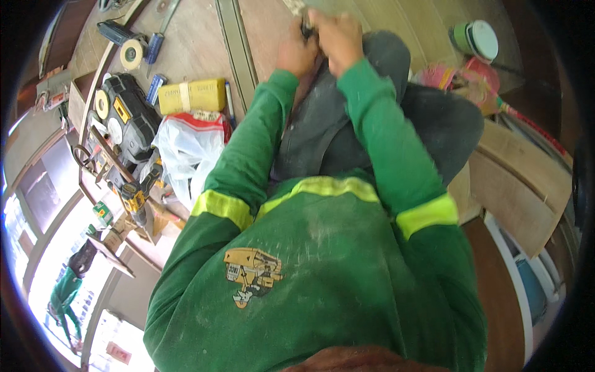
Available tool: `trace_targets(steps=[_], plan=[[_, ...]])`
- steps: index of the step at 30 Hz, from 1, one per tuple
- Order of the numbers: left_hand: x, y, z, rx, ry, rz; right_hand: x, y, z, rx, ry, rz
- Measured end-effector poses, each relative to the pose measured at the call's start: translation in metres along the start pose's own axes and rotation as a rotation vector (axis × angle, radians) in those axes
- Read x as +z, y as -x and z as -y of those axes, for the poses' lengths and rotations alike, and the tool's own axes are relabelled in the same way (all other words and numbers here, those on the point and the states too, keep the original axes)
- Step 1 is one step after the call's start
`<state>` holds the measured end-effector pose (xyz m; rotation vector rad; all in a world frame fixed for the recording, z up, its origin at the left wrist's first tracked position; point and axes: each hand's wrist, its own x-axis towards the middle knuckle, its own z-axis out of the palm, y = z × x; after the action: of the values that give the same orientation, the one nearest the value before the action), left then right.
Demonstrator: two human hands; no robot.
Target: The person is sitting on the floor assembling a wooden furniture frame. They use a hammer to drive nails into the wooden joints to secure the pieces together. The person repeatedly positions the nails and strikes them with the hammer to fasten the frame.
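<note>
Both arms reach away from me in green sleeves, and my hands meet at the top of the head view. My left hand point(297, 52) is closed, its fingers curled at a small dark object point(307, 28) whose kind I cannot make out. Pressed close beside it, my right hand point(340, 41) is also closed, the thumb side toward the left hand. A pale, light-coloured bit shows just beyond the fingers at the picture's edge. What the right hand grips is hidden by its own fingers. My bent legs in dark trousers lie right under the wrists.
On the left lie a yellow box point(192, 97), a white plastic bag point(189, 146), a black tool case point(129, 118), a yellow-black cordless drill point(132, 197) and a tape roll point(132, 54). A metal channel point(236, 49) runs beside my left hand. Right: a white-lidded bucket point(483, 41), boards point(514, 180).
</note>
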<state>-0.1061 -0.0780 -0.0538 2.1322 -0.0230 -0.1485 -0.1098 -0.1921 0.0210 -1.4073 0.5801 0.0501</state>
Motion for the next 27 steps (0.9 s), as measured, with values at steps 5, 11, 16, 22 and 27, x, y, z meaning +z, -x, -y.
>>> trace_targets(steps=[5, 11, 16, 22, 27], plan=[[0.002, 0.008, -0.003, 0.045, -0.075, -0.032, -0.001, -0.011, -0.001, 0.066, 0.063, -0.084], [0.001, 0.022, -0.004, -0.029, -0.043, -0.002, 0.007, -0.035, -0.011, -0.127, -0.031, -0.105], [0.005, 0.006, 0.004, 0.017, -0.009, -0.038, 0.003, 0.012, -0.008, 0.058, 0.208, -0.164], [0.001, 0.005, -0.005, -0.040, -0.084, 0.080, -0.004, -0.024, -0.008, 0.062, 0.115, -0.111], [0.002, 0.006, 0.005, -0.003, -0.023, 0.031, -0.004, -0.025, 0.005, 0.088, 0.090, 0.002]])
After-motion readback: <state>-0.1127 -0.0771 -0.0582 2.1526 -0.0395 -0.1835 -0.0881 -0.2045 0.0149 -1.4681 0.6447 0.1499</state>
